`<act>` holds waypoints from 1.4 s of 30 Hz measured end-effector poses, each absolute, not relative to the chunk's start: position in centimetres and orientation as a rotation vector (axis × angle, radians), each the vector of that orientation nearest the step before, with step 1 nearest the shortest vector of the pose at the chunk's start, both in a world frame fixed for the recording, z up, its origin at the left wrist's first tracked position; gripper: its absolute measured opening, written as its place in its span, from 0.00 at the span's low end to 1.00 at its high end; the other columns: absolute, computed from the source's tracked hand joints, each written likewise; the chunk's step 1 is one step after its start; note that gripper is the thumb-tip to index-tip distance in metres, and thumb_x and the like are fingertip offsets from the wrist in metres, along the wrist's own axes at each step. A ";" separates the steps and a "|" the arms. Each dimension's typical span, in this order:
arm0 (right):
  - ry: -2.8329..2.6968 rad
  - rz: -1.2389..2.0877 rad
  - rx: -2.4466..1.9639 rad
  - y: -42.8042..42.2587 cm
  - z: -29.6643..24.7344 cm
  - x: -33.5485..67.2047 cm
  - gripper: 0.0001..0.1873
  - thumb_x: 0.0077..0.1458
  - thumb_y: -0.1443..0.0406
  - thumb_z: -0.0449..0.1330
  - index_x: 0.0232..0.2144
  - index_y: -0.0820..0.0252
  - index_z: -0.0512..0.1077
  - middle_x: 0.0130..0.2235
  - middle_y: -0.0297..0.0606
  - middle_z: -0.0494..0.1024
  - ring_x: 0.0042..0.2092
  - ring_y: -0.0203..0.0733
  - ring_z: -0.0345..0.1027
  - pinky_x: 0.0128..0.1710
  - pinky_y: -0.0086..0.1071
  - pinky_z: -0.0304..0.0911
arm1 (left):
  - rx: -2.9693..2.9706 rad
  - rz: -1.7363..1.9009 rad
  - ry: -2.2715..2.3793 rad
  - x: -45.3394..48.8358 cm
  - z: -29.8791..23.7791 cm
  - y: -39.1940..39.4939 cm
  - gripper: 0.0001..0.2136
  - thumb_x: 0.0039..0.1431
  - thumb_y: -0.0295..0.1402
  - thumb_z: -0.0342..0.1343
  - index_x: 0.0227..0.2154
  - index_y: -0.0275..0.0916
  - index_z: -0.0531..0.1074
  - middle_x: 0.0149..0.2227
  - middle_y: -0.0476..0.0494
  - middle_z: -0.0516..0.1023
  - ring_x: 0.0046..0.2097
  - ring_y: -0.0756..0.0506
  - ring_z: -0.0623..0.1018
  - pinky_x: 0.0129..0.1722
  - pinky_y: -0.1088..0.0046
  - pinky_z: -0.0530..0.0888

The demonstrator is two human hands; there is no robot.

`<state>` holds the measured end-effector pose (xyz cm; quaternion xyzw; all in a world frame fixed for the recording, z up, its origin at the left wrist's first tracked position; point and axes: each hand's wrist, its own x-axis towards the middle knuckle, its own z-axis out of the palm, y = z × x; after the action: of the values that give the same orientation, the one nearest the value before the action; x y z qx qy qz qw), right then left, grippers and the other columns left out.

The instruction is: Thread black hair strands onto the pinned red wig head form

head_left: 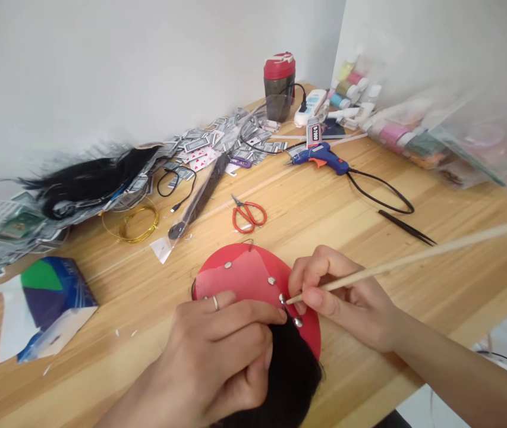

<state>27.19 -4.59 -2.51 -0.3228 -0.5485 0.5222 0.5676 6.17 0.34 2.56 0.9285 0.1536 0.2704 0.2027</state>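
- Steadying looks key: the left hand point(230, 345), at lower centre, curls its fingers over the glossy black hair point(295, 377); whether they pinch it is hidden.
- The right hand point(342, 291), right of centre, grips the long, pale wooden stick point(413, 258) — its tip right by 1 small, round silver stud point(282, 298), contact unclear.
- That stud sits on the red, rounded piece point(244, 273) below centre.
- Small, light movements should suit — left fingertips clear of the tip.

On one round red disc point(239, 276), five silvery domed studs point(271, 280) are counted — one half-hidden; beyond it, one pair of red-handled scissors point(244, 206) and one blue glue gun point(327, 157) are seen.
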 end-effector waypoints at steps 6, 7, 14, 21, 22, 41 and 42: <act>-1.273 1.215 -0.757 -4.6 -2.7 26.8 0.10 0.68 0.62 0.58 0.32 0.57 0.67 0.32 0.34 0.73 0.31 0.35 0.67 0.30 0.29 0.61 | 2.610 0.785 0.426 6.2 2.4 0.2 0.10 0.53 0.16 0.51 0.26 0.38 0.70 0.35 0.48 0.85 0.24 0.53 0.72 0.25 0.76 0.67; -1.278 1.205 -0.755 -4.6 -2.7 26.8 0.10 0.68 0.62 0.58 0.32 0.57 0.67 0.32 0.34 0.73 0.31 0.35 0.67 0.30 0.29 0.61 | 2.609 0.792 0.431 6.2 2.4 0.2 0.10 0.53 0.16 0.51 0.26 0.39 0.70 0.35 0.48 0.85 0.23 0.53 0.72 0.25 0.76 0.66; -1.303 1.143 -0.746 -4.6 -2.7 26.8 0.10 0.68 0.63 0.58 0.32 0.57 0.67 0.31 0.34 0.73 0.31 0.35 0.67 0.30 0.29 0.61 | 2.576 0.802 0.469 6.2 2.1 0.2 0.09 0.54 0.18 0.51 0.27 0.39 0.69 0.35 0.48 0.84 0.24 0.53 0.75 0.24 0.77 0.68; -1.238 1.176 -0.792 -4.5 -2.7 26.8 0.12 0.68 0.60 0.58 0.31 0.56 0.65 0.30 0.34 0.74 0.30 0.36 0.67 0.29 0.30 0.59 | 2.434 0.747 0.600 6.2 2.7 0.1 0.08 0.58 0.19 0.52 0.29 0.38 0.69 0.37 0.51 0.82 0.35 0.57 0.81 0.37 0.88 0.73; -1.227 1.186 -0.794 -4.5 -2.8 26.8 0.12 0.68 0.59 0.58 0.31 0.56 0.65 0.29 0.34 0.74 0.30 0.36 0.67 0.28 0.30 0.59 | 2.413 0.735 0.623 6.2 2.9 0.1 0.08 0.59 0.19 0.51 0.29 0.38 0.69 0.37 0.52 0.82 0.36 0.57 0.81 0.38 0.88 0.73; -1.009 1.528 -0.717 -3.6 -3.1 27.0 0.17 0.61 0.56 0.66 0.30 0.58 0.65 0.24 0.32 0.78 0.20 0.30 0.57 0.20 0.26 0.46 | 1.990 0.612 0.699 5.5 2.9 0.5 0.08 0.69 0.28 0.52 0.32 0.44 0.71 0.40 0.54 0.82 0.41 0.55 0.81 0.42 0.86 0.74; -1.004 1.529 -0.722 -3.6 -3.1 26.9 0.17 0.61 0.56 0.66 0.30 0.58 0.65 0.23 0.32 0.78 0.20 0.30 0.56 0.20 0.26 0.46 | 1.977 0.607 0.692 5.5 2.8 0.5 0.08 0.69 0.29 0.52 0.33 0.44 0.72 0.40 0.55 0.82 0.41 0.54 0.81 0.42 0.85 0.74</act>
<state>26.88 -3.64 -3.07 -0.3057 -0.4250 0.6471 0.5543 5.50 0.50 2.85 0.8038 0.2813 0.2468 0.4624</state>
